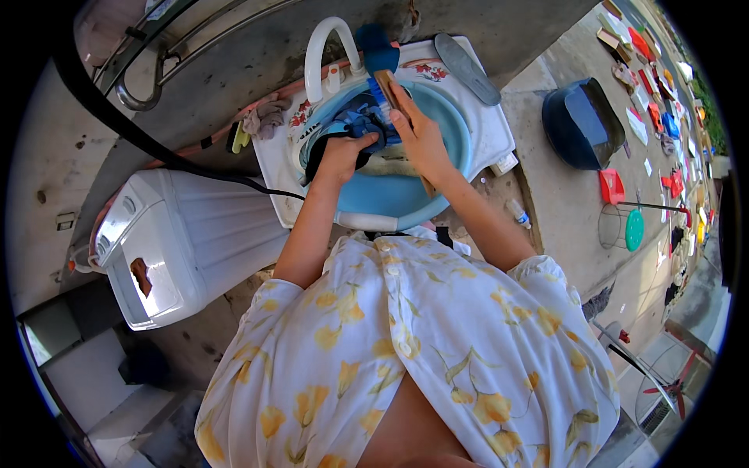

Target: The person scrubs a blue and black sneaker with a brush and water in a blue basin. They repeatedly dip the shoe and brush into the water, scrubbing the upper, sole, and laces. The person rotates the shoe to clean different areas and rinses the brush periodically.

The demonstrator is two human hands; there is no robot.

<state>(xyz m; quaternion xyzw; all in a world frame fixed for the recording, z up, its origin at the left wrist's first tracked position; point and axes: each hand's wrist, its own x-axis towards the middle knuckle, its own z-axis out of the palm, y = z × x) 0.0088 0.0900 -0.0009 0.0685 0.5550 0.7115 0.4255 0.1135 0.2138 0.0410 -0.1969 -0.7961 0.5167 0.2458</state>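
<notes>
My left hand grips a dark blue shoe at the left side of a light blue basin. In my right hand is a wooden scrub brush, its blue bristles against or close beside the shoe. The basin rests in a white sink with red flower prints. A white curved faucet stands behind the basin. Below my hands, something pale lies in the basin, partly hidden. An insole lies on the sink's back right corner, and a dark blue item is behind the brush.
A white washing machine stands left of the sink. A grey cloth and a yellow-green brush are at the sink's left edge. On the floor to the right are a dark tub, a red dustpan and a plastic bottle.
</notes>
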